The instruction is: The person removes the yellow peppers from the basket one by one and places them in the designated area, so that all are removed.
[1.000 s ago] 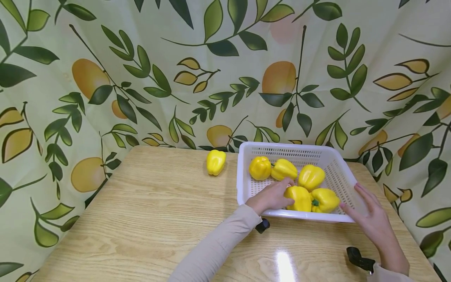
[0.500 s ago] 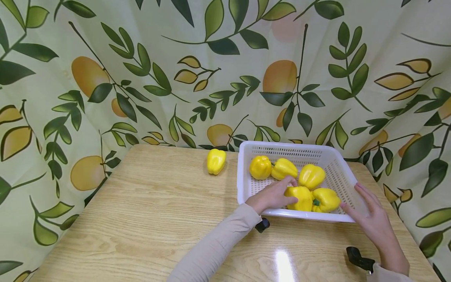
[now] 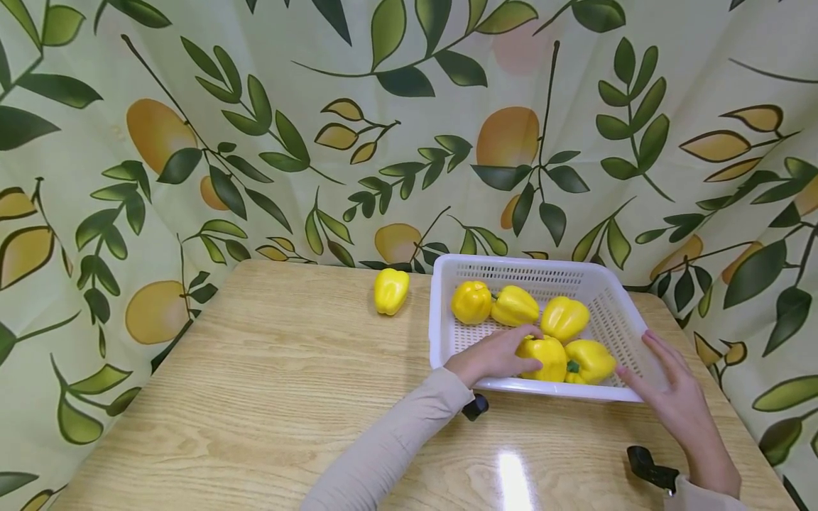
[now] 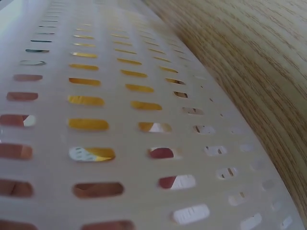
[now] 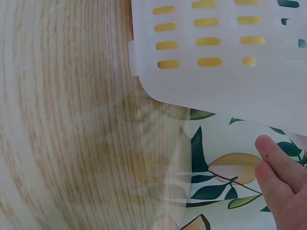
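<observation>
My left hand [image 3: 492, 357] inside white basket [image 3: 441, 312], fingers curled round near yellow pepper [image 3: 547, 356]. Right hand [image 3: 677, 397] at basket's right corner, fingers straight, slightly spread.

Left hand [image 3: 492, 357] curled forward; right hand [image 3: 671, 397] flat, fingers straight.

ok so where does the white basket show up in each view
Head: the white basket sits right of centre on the wooden table, five yellow peppers inside.
Left wrist: its slotted wall fills most of the frame, seen very close.
Right wrist: its corner fills the top right.
Shared landmark: the wooden table, beside the basket in every view.
</observation>
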Action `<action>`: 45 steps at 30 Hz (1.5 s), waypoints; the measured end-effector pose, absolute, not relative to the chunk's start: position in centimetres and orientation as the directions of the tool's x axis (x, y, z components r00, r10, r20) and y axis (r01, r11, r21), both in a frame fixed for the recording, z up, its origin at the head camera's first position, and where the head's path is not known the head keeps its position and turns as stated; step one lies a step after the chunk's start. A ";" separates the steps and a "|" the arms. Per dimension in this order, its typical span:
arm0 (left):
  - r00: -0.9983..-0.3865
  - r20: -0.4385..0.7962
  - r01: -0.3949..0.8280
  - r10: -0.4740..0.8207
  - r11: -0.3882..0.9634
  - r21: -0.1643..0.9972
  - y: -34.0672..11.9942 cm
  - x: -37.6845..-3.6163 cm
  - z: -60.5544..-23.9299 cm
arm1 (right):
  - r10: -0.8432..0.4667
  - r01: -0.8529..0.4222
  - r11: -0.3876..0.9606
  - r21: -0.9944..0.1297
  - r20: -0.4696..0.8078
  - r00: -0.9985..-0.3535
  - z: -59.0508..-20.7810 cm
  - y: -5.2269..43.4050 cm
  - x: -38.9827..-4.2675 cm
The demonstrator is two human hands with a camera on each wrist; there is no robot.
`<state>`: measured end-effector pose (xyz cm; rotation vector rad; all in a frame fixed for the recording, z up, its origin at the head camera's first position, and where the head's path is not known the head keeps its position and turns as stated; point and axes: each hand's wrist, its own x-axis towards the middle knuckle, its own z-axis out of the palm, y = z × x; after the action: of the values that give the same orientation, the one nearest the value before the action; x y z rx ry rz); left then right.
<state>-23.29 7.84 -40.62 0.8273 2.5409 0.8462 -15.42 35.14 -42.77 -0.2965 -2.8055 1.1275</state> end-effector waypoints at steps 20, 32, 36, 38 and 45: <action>-0.803 -0.124 0.406 0.583 0.688 0.601 7.8 -23.4 -40.5 | 0.238 0.166 0.708 -0.687 0.011 -0.971 -42.7 34.9 -15.6; -0.793 -0.113 0.421 0.599 0.673 0.608 7.8 -23.5 -40.7 | 0.228 0.148 0.713 -0.685 0.027 -0.973 -42.8 35.1 -15.5; -0.800 -0.101 0.410 0.591 0.662 0.627 7.5 -23.5 -40.6 | 0.230 0.152 0.712 -0.685 0.023 -0.973 -42.9 35.0 -15.6; -0.806 -0.094 0.403 0.585 0.658 0.636 7.4 -23.5 -40.6 | 0.231 0.153 0.710 -0.687 0.023 -0.973 -42.9 35.0 -15.6; -0.832 -0.052 0.385 0.552 0.642 0.663 7.2 -23.2 -40.2 | 0.247 0.170 0.712 -0.681 0.017 -0.969 -42.8 34.9 -15.7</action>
<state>-23.24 7.18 -40.21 0.7598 2.6137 0.9695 -15.71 34.85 -42.82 -0.3426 -2.8076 1.1005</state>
